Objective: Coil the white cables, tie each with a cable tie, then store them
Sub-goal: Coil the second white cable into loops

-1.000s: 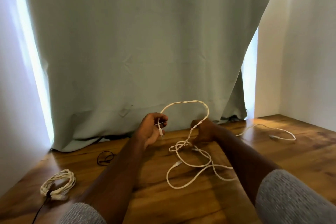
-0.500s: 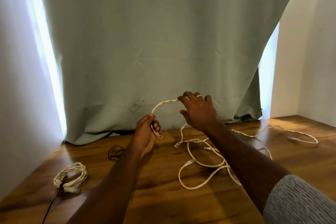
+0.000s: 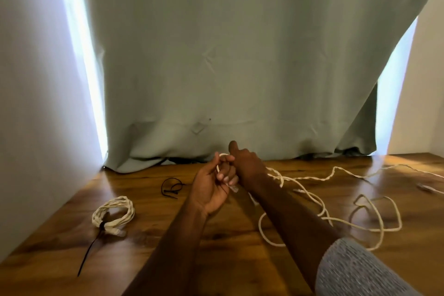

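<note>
**Head view: two hands meet on a loose white cable**

Head camera looks down on a wooden tabletop [image 3: 216, 269] set against a pale green curtain [image 3: 228, 67]. The left hand [image 3: 211, 190] is raised palm-up near the middle, its fingers curled round a small loop of the white braided cable [image 3: 336, 220]; the loop arcs over its fingertips and a connector end hangs just below them. The right hand [image 3: 246, 163] is pressed against the left from the right side, thumb sticking up — its other fingers are hidden behind the hand, so whether they clasp the cable cannot be told. From the two hands the rest of this cable trails away to the right in slack, untidy loops on the wood, reaching toward the right edge.

Well apart, at the left of the table, lies a coiled white cable [image 3: 113, 214] — already bound with a black cable tie [image 3: 92, 249], whose tail points toward the near edge. Spare black cable ties [image 3: 171, 188] lie between that coil and the hands, near the curtain hem.
</note>
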Demonstrator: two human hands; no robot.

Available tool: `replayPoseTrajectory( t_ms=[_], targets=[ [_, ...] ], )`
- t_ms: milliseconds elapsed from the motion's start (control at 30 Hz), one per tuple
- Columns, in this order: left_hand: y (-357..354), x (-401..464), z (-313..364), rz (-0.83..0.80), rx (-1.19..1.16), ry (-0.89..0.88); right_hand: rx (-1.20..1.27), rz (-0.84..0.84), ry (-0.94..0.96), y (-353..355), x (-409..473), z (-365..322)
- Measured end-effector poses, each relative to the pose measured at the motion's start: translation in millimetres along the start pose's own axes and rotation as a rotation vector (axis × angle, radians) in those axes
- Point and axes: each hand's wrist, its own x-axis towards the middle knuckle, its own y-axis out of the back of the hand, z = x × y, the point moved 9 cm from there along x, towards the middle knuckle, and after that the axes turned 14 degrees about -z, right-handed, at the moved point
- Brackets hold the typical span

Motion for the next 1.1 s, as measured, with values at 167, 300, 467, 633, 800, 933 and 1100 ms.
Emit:
replayPoseTrajectory(
  t_ms=[167, 300, 467, 633, 800, 933, 1100],
  targets=[
    [12, -3, 20, 0.047, -0.020, -0.059, -0.066, 0.058, 0.058, -26, -11, -15],
    [25, -4, 35, 0.126, -0.066, -0.111, -0.053, 0.160, 0.016, -27, -26, -10],
    [37, -10, 58, 0.160, -0.113, -0.218, 1.179, 0.088, -0.086, -33, -17, 60],
    [33, -9, 42, 0.150, -0.082, -0.162, 1.544, 0.003, 0.022, -48, -20, 59],
    [22, -9, 37, 0.111, -0.098, -0.145, 0.990, 0.381, 0.037, 9, -33, 81],
    [-1, 0, 40, 0.037, -0.132, -0.145, 0.113, 0.148, -0.121, 18, -35, 85],
    [1, 10, 24, 0.070, -0.125, -0.139, -0.178, -0.338, -0.122, -11, -39, 68]
  ],
)
